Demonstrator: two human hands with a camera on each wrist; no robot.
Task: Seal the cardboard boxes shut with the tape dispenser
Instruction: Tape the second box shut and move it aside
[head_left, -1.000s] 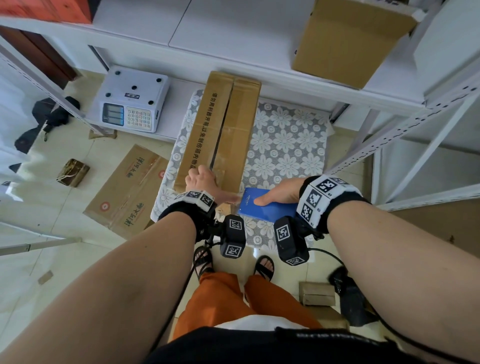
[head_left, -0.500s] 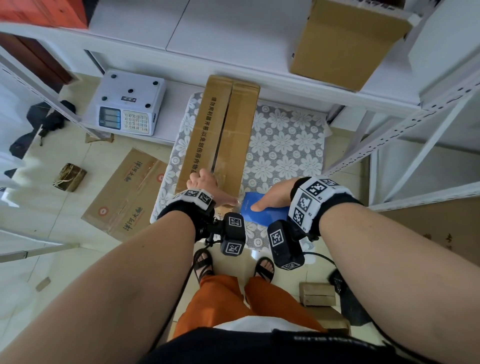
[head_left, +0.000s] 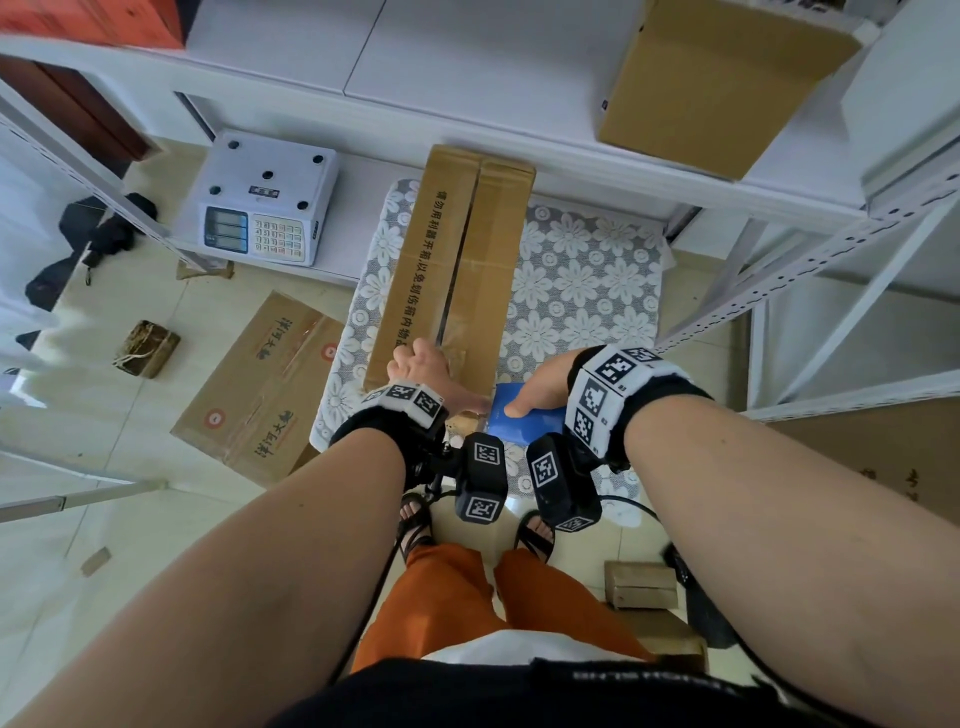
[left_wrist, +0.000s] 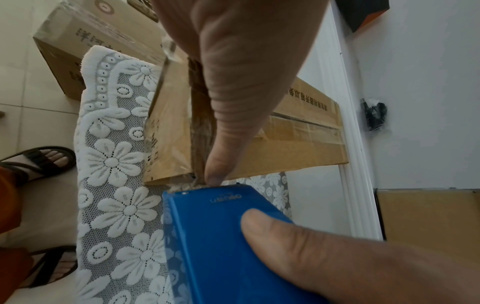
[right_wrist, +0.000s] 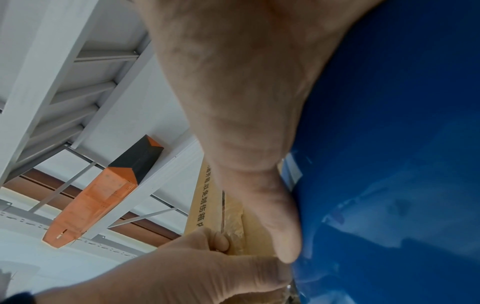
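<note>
A long, narrow brown cardboard box (head_left: 457, 270) with a line of black printed characters along its left flap lies lengthwise on a grey mat patterned with white lace flowers (head_left: 582, 291), its far end toward the white metal shelving (head_left: 467, 98). The two top flaps meet in a dark centre seam, and clear tape lies wrinkled over the near part of that seam.

The left hand (head_left: 423, 366) rests on the near end of the box, its fingers curled on the top beside the seam and its thumb stretched down the near end face, the tip pressing at the lower edge of the box. Whether the curled fingers pinch the tape cannot be told.

The right hand (head_left: 540, 387) grips a blue plastic tape dispenser (head_left: 524, 423), the thumb laid flat on its upper face; the other fingers are hidden behind it. The dispenser sits just off the near end of the box, low over the mat, and its front edge meets the left thumb tip at the bottom of the end face. The two hands are thus close together, the box end lying between and just ahead of them.

On the shelf to the left of the mat stands a white electronic scale with a keypad (head_left: 265, 208). A printed brown carton (head_left: 260, 395) lies on the tiled floor at lower left, and a plain brown box (head_left: 722, 83) stands on the upper shelf at right.
</note>
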